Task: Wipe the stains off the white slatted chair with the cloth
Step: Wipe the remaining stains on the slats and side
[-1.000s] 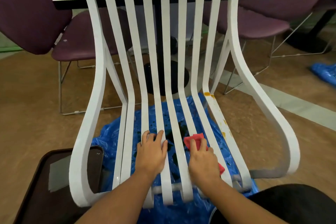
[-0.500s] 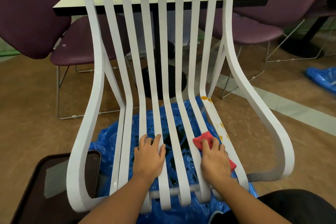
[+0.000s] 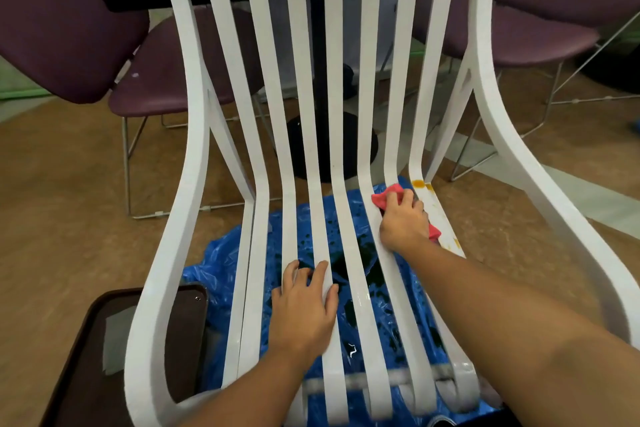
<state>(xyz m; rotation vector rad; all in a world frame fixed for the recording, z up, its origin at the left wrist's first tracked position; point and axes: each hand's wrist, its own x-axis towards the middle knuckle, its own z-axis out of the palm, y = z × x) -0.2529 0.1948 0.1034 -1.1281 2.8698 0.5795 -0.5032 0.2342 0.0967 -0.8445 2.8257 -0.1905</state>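
While left hand lies flat on slats | right hand (arm outstretched) seemingly clutches cloth.

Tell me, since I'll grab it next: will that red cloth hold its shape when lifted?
Probably floppy: the red cloth bunches under the right hand, crumpled against the white chair. Likely light for its size, being thin and wrinkled.

Single head-worn wide-angle view: faces forward and down, at close range, onto the white slatted chair, floor beyond.
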